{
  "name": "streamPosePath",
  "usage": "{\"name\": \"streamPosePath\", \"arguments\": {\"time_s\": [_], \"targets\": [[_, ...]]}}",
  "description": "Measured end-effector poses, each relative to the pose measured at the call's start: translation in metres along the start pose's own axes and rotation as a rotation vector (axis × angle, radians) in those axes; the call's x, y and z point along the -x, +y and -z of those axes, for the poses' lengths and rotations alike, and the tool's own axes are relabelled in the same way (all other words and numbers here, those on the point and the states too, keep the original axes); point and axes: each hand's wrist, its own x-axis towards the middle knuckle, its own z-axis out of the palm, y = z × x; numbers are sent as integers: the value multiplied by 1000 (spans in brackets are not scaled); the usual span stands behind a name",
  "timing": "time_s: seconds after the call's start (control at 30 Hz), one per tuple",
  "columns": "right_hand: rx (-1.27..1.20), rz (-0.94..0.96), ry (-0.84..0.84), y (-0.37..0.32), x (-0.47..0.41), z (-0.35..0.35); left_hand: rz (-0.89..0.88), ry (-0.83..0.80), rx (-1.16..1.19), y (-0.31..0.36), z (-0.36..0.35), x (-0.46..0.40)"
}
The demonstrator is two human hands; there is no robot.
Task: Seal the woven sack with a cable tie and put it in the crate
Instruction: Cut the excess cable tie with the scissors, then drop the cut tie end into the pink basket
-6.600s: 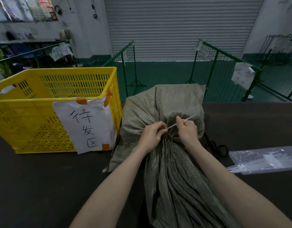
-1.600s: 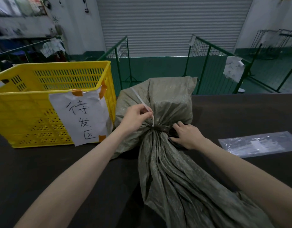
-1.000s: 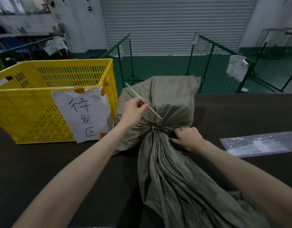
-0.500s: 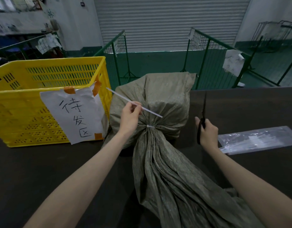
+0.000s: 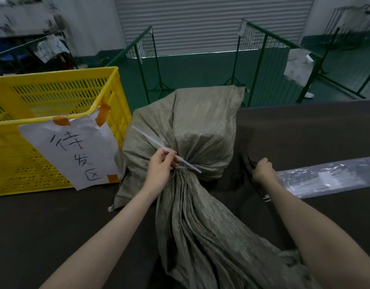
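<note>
Left hand (image 5: 160,171) fingers pinch the white cable tie (image 5: 157,143) tail just above the cinched neck of the woven sack (image 5: 192,130). Right hand (image 5: 263,171) fingers curl round dark scissors (image 5: 248,163) (blurred), well right of the neck. Sack lies on the desk (image 5: 305,130), beside the yellow crate (image 5: 54,97).

1. A grey roller shutter (image 5: 213,21) fills the far wall.
2. The floor (image 5: 200,69) is dark green.
3. Two green mesh barriers (image 5: 269,59) stand on it, one bearing a white paper (image 5: 297,66).
4. White walls (image 5: 92,28) flank the shutter.
5. A dark bench (image 5: 305,130) spans the foreground.
6. The light is dim.
</note>
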Motion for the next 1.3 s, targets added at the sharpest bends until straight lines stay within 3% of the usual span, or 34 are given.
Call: {"name": "streamPosePath", "arguments": {"time_s": [0.17,0.4,0.53,0.7,0.83,1.3], "targets": [[238,171,79,5,-10,-18,-12,-13,-6,-1,-6,6],[194,194,113,14,-5,-25,13,5,-21,-3,-5,11],[15,326,226,-4,15,-12,-4,8,17,10,-10,17],[-445,598,276,-34,74,12,-40,1,64,23,-10,28],[-640,723,171,-54,139,27,-58,-1,122,33,-9,42],[-511,734,-300,-60,225,-12,85,180,115,20,47,127]]}}
